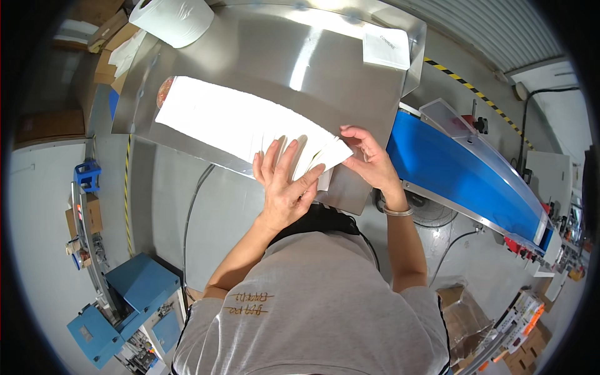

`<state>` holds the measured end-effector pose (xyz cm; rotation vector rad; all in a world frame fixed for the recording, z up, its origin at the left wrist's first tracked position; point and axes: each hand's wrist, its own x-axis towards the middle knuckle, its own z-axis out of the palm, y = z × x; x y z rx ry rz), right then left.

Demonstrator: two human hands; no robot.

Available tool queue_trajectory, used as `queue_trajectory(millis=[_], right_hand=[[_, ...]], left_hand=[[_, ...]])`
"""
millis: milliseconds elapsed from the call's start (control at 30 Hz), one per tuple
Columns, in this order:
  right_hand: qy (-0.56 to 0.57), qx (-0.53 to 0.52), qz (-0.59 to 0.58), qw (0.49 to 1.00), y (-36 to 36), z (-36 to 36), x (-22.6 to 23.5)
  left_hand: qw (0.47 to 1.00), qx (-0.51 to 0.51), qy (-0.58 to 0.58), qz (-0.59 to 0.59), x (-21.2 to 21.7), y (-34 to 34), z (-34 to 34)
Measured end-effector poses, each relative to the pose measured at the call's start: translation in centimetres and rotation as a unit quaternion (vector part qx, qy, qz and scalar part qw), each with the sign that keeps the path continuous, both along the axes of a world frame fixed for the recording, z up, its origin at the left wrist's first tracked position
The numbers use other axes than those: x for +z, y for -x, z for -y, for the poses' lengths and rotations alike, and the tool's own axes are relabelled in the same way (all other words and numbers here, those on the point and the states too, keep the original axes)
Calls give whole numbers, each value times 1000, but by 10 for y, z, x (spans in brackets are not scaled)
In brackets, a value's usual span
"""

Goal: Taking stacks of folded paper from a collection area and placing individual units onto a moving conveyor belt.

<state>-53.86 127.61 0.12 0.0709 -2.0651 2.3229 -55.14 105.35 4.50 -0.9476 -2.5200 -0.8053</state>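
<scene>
Steadying, by the look of it, a long row of white sheets (215, 115) with the left hand (284, 194), fingers spread over the near side, thumb reaching toward the right-hand end. Touching the sheets there, with gaps opening beside the fingertips; cannot tell from above about any firm squeeze in that grip. At the far right corner, the right hand (374, 159), thumb and forefinger parted on either side, that grip loose, nothing clearly pinched.

Best done with light, flat pressure from the left, enough against sliding but too little for creasing. Best, too, to keep the right fingertips close to the end, handling only the outermost sheets (with the bracelet (398, 212) well clear of the row). Worth watching the front edge of the tabletop (250, 44), right by the near side.

Lying slantwise on bare shiny metal, from upper left down to the right, close to the body. Bright white, long, slightly bowed (perhaps partly from the lens), smooth along most of the length, looser and fanned near the fingers. Too glaring for fine texture; paper or thin cloth, hard to say. At the left end, a reddish-brown rounded thing (164, 92), partly hidden.
</scene>
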Motion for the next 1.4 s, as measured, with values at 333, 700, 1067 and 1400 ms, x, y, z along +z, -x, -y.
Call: queue_trajectory(millis=[333,700,1067,1400], right_hand=[[-32,21,-20,999,7,-6,6],[-37,39,9,999,11,-11,11],[-57,41,-11,997,11,-14,15],[-92,36,3,995,9,-14,25]], left_hand=[[1000,-1,-7,-3,0,2,-3],[1000,6,-5,11,1,2,-2],[1000,-6,-9,14,2,2,-4],[1000,-5,-12,14,3,2,-4]])
